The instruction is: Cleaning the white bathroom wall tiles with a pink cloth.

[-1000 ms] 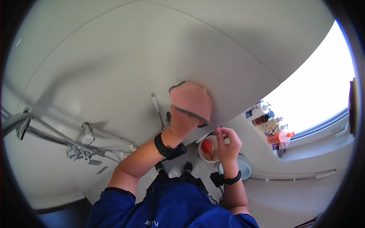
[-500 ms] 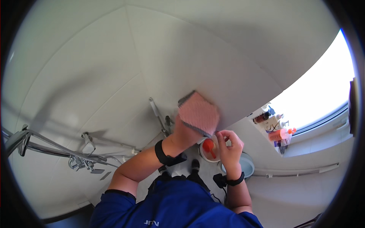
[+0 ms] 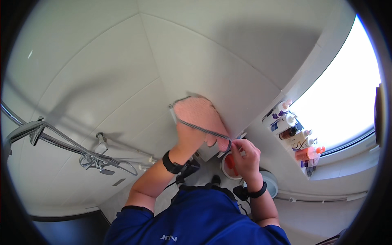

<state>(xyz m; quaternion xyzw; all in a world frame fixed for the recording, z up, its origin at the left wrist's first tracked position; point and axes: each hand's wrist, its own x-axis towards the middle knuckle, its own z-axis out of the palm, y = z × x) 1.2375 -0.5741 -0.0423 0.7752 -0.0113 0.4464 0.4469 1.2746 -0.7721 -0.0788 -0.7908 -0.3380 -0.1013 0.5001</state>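
A pink cloth (image 3: pixel 200 114) with a dark striped hem hangs between my hands, close to the pale wall corner. My left hand (image 3: pixel 191 136) holds it from below and the left. The cloth covers most of that hand, and a few curled fingertips show under the hem. At the cloth's lower right corner, the thumb and fingers of my right hand (image 3: pixel 246 155) are pinched together on the edge. Black bands circle both wrists.
Below my right hand stand a white bucket (image 3: pixel 227 173) with a red item inside and a light blue basin (image 3: pixel 269 181). Several bottles (image 3: pixel 292 130) line the window ledge at right. A shower hose and metal fittings (image 3: pixel 98 161) run along the left wall.
The cloth has shifted left and spread wider, its hem now slanting down to my right hand. Fingertips of my left hand have come into sight beneath it. The view has turned slightly.
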